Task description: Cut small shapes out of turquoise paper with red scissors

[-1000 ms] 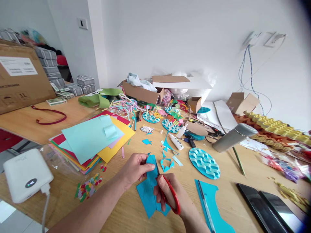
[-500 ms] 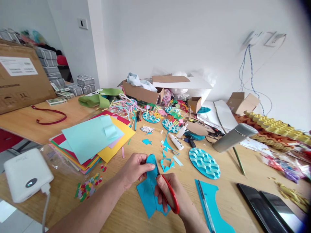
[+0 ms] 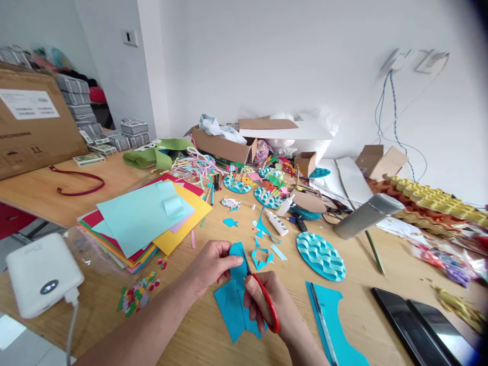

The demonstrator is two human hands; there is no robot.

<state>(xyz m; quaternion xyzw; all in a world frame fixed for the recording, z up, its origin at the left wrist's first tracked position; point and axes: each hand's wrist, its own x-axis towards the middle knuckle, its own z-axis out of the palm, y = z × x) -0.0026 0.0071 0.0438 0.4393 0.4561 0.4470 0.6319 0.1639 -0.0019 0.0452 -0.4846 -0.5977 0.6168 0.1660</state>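
Observation:
My left hand (image 3: 213,265) pinches the upper end of a piece of blue paper (image 3: 231,300) between thumb and fingers. Red-handled scissors (image 3: 271,307) are in my right hand (image 3: 272,295), their blades pointing up along the right edge of the paper. How far the blades are apart I cannot make out. Just beyond the hands lie blue paper scraps (image 3: 262,258) and a small blue paper fish (image 3: 231,222). To the right of my right hand, a larger cut blue sheet (image 3: 343,330) carries a pen (image 3: 324,323).
Coloured paper sheets (image 3: 133,218) and a white power bank (image 3: 43,274) are on the left. Glue bottles (image 3: 277,223), a wavy blue disc (image 3: 321,256) and a grey flask (image 3: 368,216) stand or lie beyond the hands. Two phones (image 3: 404,325) rest at right.
Very little differs. The scissors and my right hand have shifted slightly, with the red handles a touch higher and further left. My left hand keeps its place on the paper.

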